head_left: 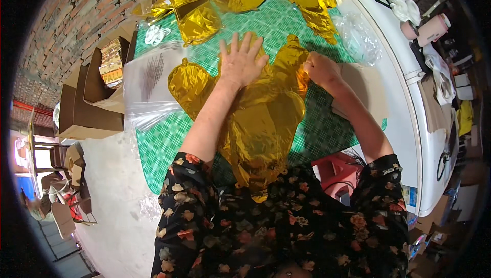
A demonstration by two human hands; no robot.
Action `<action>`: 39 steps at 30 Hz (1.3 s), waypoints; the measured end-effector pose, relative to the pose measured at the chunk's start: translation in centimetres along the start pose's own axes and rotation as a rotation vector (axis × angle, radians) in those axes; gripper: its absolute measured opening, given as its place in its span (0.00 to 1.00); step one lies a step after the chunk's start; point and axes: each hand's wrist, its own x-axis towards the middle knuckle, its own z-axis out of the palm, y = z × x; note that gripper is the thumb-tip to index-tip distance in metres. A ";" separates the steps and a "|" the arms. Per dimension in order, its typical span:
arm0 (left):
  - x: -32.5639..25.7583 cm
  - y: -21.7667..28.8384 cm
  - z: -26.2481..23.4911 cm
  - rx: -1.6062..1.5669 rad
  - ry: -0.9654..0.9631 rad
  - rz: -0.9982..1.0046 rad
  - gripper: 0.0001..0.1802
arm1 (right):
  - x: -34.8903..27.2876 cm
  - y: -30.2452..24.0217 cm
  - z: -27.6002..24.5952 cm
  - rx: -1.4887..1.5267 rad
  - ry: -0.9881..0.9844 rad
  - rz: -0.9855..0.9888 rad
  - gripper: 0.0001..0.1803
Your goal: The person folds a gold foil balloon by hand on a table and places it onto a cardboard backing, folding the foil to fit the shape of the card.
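Observation:
A large flat gold foil balloon (261,124) lies on a green checked tablecloth (153,160), its lower tip reaching my shirt. My left hand (243,62) rests palm down on its upper middle, fingers spread. At the balloon's right lobe my right hand (321,69) is closed, fingers pinched at the foil edge. The exact grip there is partly hidden by my knuckles. More flat gold foil balloons (198,21) lie along the table's far edge, some overlapping.
Clear printed plastic bags (153,84) are stacked at the left, beside open cardboard boxes (71,112). Flat cardboard (365,91) lies right of my right forearm, with crumpled clear plastic (358,38) beyond. A white appliance (396,104) borders the right side. A pink stool (332,176) stands below.

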 end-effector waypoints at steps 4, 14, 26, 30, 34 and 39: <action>0.0 0.0 -0.2 -0.019 0.009 -0.004 0.39 | 0.1 0.2 1.2 -0.068 0.293 -0.029 0.22; -0.3 0.1 -0.3 -0.031 -0.045 -0.016 0.40 | 2.4 0.1 1.9 0.063 0.270 -0.093 0.18; -0.2 -0.8 0.1 0.046 0.025 0.028 0.39 | 0.0 -9.1 -0.2 1.179 -0.104 0.037 0.12; 0.1 -0.2 -0.6 0.117 -0.057 0.042 0.41 | -0.5 -10.9 1.4 1.405 -0.152 0.080 0.15; 0.4 -0.6 -0.2 0.251 -0.067 0.070 0.41 | -2.2 -9.4 2.3 1.527 0.011 -0.115 0.13; 0.1 -0.4 0.5 0.061 0.183 0.079 0.33 | -4.4 -4.2 4.0 0.563 0.051 -0.079 0.17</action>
